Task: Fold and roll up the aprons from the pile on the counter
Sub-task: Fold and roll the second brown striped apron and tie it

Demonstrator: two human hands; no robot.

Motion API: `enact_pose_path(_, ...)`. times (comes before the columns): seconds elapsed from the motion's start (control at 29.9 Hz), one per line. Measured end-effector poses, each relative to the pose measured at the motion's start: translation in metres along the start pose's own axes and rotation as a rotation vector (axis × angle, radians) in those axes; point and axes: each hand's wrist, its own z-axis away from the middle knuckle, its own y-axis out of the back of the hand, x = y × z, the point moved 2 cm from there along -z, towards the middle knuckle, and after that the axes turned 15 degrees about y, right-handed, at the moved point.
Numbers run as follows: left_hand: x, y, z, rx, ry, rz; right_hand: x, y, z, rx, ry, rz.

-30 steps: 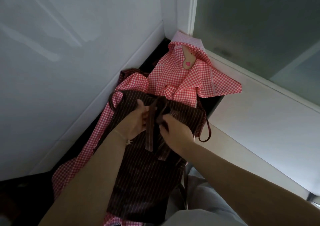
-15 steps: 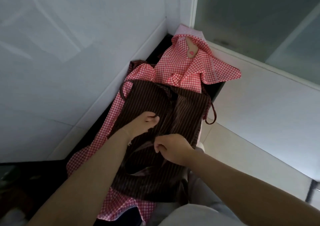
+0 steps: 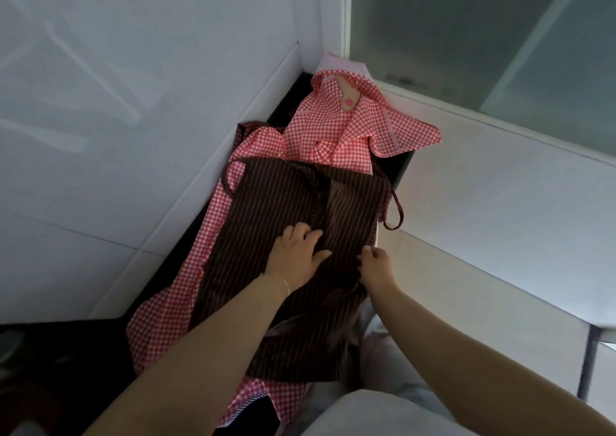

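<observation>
The counter (image 3: pixel 286 108) was almost wholly hidden beneath the aprons. The brown striped apron (image 3: pixel 276 208) covered most of the red gingham apron (image 3: pixel 333 135). The right hand (image 3: pixel 378 267) concealed its own fingertips at the brown apron's edge. A dark blue cloth (image 3: pixel 256 412) was cut off at the bottom edge, unidentifiable.

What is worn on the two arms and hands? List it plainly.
Both forearms are bare, with no sleeves, gloves or watch in view. The left hand has a thin, fine bracelet at its wrist. The right hand and its wrist carry nothing visible. No rings show on the fingers.
</observation>
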Motion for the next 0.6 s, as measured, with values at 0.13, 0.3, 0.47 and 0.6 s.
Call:
enact_pose_path(0.13, 0.014, 0.002, -0.022, -0.352, 0.377, 0.682, -0.002, 0.003, 0.002, 0.054, -0.059, 0.047)
enact_pose_path(0.3, 0.039, 0.016, -0.047, -0.391, 0.528, 1.142, -0.001, 0.006, -0.004, -0.012, -0.12, 0.024)
enact_pose_path(0.47, 0.042, 0.023, -0.055, -0.509, 0.414, 1.021, 0.002, 0.016, -0.011, 0.002, -0.019, 0.03)
enact_pose_path(0.6, 0.037, 0.024, -0.051, -0.311, 0.412, 0.684, 0.003, 0.018, -0.011, 0.034, 0.007, 0.047)
